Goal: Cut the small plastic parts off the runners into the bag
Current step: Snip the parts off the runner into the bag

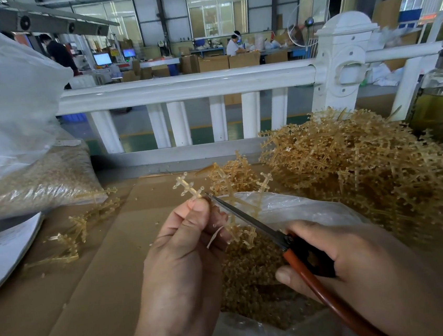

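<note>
**Over the open bag, scissor tip and thumb sit too close**

Above the bag [287, 202], the left hand [179, 243] pinches a runner [190, 190] between thumb and fingers [197, 206]. The runner's branched end, with small parts on it, sticks up past the bag's far rim. At the bag's right side, the right hand [342, 259] has its fingers wrapped round the red handles of the scissors [250, 219]. The blades look nearly closed, and their tip touches the runner just beside the left thumb. Cut parts [248, 274] lie heaped inside the bag, under both hands. A big pile of runners [364, 158] rises right of the bag and beyond it. A few loose runners [74, 238] lie left of the bag on the cardboard surface [110, 261].

The likeliest trouble is the thumb. With the tip so near it, a slip or a hard snip could nick skin. The branch under the blade also hangs near the bag's far rim, so a freed part may spring onto the surface instead of dropping in. The pinch is light, too, and the runner could twist as the blades bite, leaving a ragged stub.
</note>
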